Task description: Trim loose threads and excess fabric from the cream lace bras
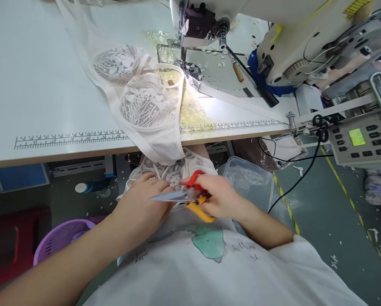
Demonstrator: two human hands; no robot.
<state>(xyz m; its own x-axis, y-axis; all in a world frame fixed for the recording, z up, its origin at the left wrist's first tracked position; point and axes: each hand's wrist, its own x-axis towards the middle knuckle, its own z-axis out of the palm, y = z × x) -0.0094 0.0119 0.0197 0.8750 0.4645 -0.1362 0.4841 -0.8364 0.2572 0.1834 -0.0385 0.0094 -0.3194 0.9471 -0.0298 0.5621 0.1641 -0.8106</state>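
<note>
My right hand (220,196) is closed on scissors (174,196) with one red and one orange handle; their blades point left, across the fingers of my left hand. My left hand (146,197) rests on white lace fabric (173,172) in my lap, fingers curled at its edge. What it grips is partly hidden by the hand and the blades. Above, a white lace bra (146,104) lies on the sewing table (44,85), one end hanging over the front edge. Its strap reaches under the needle area of the sewing machine (198,25).
A printed ruler (72,139) runs along the table's front edge. A wooden-handled tool (237,72) and fabric scraps lie by the machine. Right stands a control panel (364,142) with a hanging black cable. Below are a clear plastic bin (263,187), purple basket (46,238) and red stool (24,238).
</note>
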